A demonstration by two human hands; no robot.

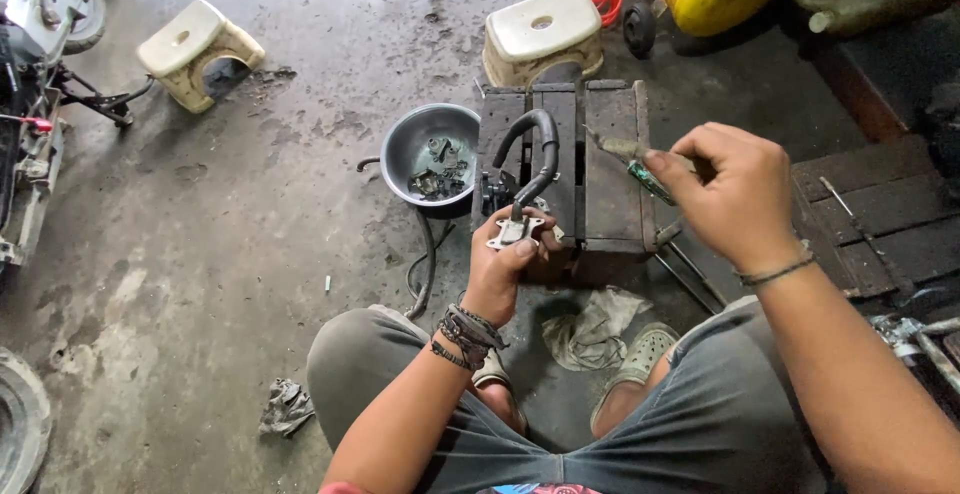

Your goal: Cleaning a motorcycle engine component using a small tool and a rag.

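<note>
Hands at work over a dark wooden crate (610,184) on a stained concrete floor: the left hand (505,264) has its fingers curled tight around a small metal flange plate (514,230), from which a curved black pipe (532,149) rises and arcs away from the person, its long axis running up the frame before bending left. The right hand (735,189), fingers pressed together, pinches a green-handled screwdriver (635,162) whose long axis runs left and slightly up, tip toward the pipe. A steel bowl (420,144) of small parts sits just beside the crate, two pale plastic stools (540,34) beyond
</note>
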